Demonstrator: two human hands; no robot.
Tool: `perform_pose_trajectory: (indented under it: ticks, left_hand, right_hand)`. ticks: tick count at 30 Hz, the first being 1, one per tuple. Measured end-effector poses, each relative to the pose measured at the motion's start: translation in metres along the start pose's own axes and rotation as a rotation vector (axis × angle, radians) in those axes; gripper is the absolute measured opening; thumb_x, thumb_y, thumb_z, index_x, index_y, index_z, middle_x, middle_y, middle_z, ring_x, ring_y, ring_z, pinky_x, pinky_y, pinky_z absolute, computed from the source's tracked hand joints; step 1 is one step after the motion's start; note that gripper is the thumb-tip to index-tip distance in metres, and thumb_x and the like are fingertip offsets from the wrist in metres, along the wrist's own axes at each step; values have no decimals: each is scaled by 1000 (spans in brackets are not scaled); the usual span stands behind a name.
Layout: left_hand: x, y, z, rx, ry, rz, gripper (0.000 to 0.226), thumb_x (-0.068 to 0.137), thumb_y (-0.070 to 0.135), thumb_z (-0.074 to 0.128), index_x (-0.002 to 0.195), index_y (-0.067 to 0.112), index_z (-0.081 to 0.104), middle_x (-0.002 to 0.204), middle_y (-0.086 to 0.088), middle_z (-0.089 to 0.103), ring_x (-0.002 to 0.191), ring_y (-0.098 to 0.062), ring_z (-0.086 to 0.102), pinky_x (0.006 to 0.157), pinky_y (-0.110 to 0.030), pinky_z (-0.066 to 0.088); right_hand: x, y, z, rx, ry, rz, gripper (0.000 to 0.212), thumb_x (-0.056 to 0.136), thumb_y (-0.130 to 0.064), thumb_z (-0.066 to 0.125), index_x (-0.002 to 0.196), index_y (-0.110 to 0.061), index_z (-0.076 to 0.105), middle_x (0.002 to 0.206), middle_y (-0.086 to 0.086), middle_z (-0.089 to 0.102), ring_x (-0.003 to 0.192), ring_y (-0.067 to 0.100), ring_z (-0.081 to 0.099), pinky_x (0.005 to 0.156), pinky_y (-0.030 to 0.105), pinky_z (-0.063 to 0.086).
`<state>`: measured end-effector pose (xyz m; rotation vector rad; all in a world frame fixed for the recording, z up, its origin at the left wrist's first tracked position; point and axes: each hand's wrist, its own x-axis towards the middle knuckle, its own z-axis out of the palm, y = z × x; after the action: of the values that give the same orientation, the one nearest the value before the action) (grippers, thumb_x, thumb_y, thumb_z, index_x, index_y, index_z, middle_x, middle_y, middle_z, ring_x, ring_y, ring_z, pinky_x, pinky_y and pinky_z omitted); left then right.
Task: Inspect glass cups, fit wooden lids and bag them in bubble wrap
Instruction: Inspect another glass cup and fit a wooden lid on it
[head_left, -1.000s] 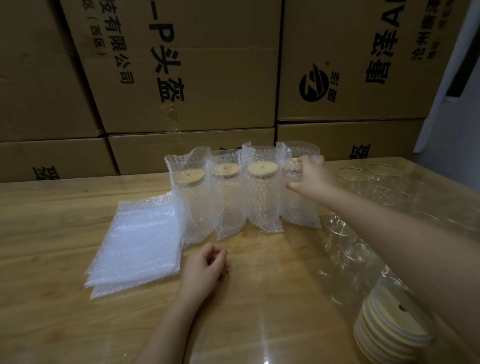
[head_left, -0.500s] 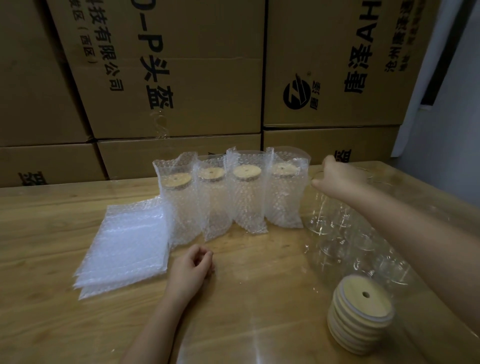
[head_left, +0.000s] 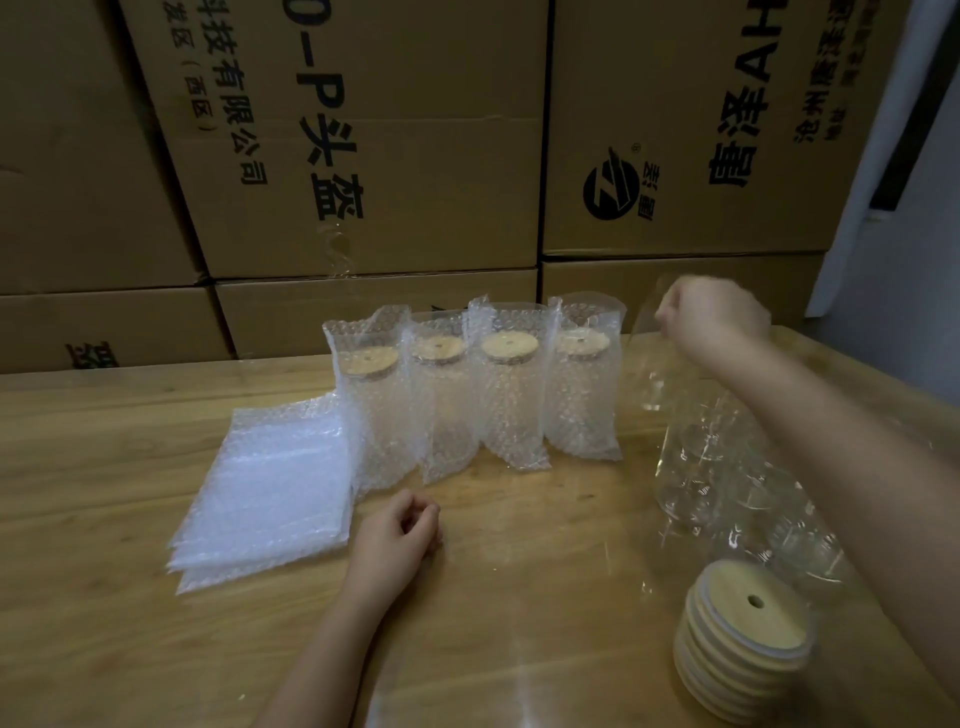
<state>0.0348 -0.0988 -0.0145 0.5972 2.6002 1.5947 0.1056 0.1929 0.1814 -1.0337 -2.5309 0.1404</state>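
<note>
Right hand (head_left: 711, 317): up off the surface at the far right, fingers curled over the rim of a held glass cup (head_left: 648, 364). The grip is blurred, but it is a grip.
Held glass cup: clear and hard to trace. It hangs below the fingers to the right of the bagged row, long axis roughly vertical with the rim up at the hand. I cannot tell any exact tilt.
Left hand (head_left: 400, 535): resting on the surface (head_left: 104, 519) in front of the row, fingers loosely curled, nothing in it.
Bagged cups (head_left: 511, 395): four in a line across the middle, all upright, long axes vertical. Each bubble wrap bag mouth points up and stands open above the cup.
Inside each bag: one glass cup capped with a round wooden lid, lid face up, and a small hole shows on most of them.
Flat bubble bags (head_left: 265, 488): a stack lying flat at the left, its near edge touching the leftmost bagged cup.
Bare glass cups (head_left: 727, 467): a cluster standing at the right under the right forearm, mouths up, nothing in them.
Wooden lids (head_left: 743, 639): a stack at the near right, flat sides up, with the top lid's hole in plain view.
Cardboard boxes (head_left: 363, 156): stacked like a wall behind the surface, with black print on them.
</note>
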Motion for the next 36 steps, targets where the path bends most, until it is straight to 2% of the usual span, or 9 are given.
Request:
perform_pose_trajectory:
  ticks: [4, 9, 15, 19, 23, 25, 28, 31, 36]
  left_hand:
    - [4, -3, 0, -32, 15, -26, 16, 95, 16, 55, 79, 14, 61, 64, -1, 68, 49, -10, 57, 58, -31, 48]
    - [6, 1, 1, -58, 9, -89, 16, 95, 19, 55, 81, 14, 63, 68, -1, 70, 58, -12, 62, 58, -30, 51]
    - [-2, 8, 1, -514, 149, -164, 23, 102, 18, 44, 95, 11, 64, 87, -5, 73, 60, -11, 65, 49, -19, 50]
    - [4, 7, -5, -765, 154, -206, 35, 104, 37, 29, 121, 20, 54, 107, -3, 69, 75, -16, 67, 53, -25, 53]
    - [4, 0, 1, -488, 56, -82, 45, 90, 43, 57, 131, 29, 45, 125, -1, 60, 101, -14, 64, 82, -33, 55]
    - [1, -4, 4, -424, -2, 25, 60, 86, 27, 70, 135, 34, 38, 124, 12, 56, 98, 0, 63, 80, -22, 54]
    - [0, -3, 1, -506, -3, -2, 71, 79, 19, 72, 139, 33, 36, 126, 12, 57, 92, -2, 66, 74, -30, 56]
    - [2, -2, -4, -617, -8, -25, 57, 74, 35, 72, 125, 36, 47, 126, 6, 59, 91, -10, 69, 64, -29, 56]
    - [7, -1, -1, -704, -71, -70, 59, 82, 43, 69, 133, 32, 40, 132, -8, 55, 88, -28, 72, 51, -28, 54]
  right_hand:
    - [-27, -10, -38, 134, 481, -121, 18, 98, -20, 50, 109, -9, 60, 103, 19, 61, 93, 36, 58, 74, 39, 43]
    - [-73, -34, -49, 650, 867, -377, 20, 97, -19, 51, 103, -4, 63, 97, 5, 61, 89, 8, 49, 72, 1, 32]
    - [-143, -79, 42, 979, 571, -428, 19, 94, -15, 47, 99, -1, 59, 98, 7, 59, 90, 16, 57, 73, 14, 46]
    - [-176, -82, 116, 1170, 343, -404, 10, 91, 9, 49, 97, 6, 56, 120, 12, 41, 104, -14, 46, 86, 2, 39]
    - [-178, -70, 156, 1264, 253, -253, 15, 91, 11, 39, 99, 15, 51, 128, 24, 38, 100, -19, 46, 87, 2, 37]
    - [-173, -65, 164, 1259, 269, -170, 16, 93, 3, 40, 99, 13, 52, 129, 26, 40, 104, -26, 40, 86, -2, 32]
    - [-169, -64, 169, 1295, 196, -68, 10, 98, -9, 39, 100, -10, 49, 132, 16, 43, 111, -7, 46, 86, 2, 35]
    - [-168, -68, 174, 1418, 34, 7, 14, 103, -17, 36, 96, -27, 43, 131, 3, 46, 115, 20, 53, 101, 32, 43]
    - [-164, -69, 179, 1490, -84, 35, 12, 98, -36, 35, 99, -32, 46, 118, -17, 54, 112, 11, 56, 104, 34, 41]
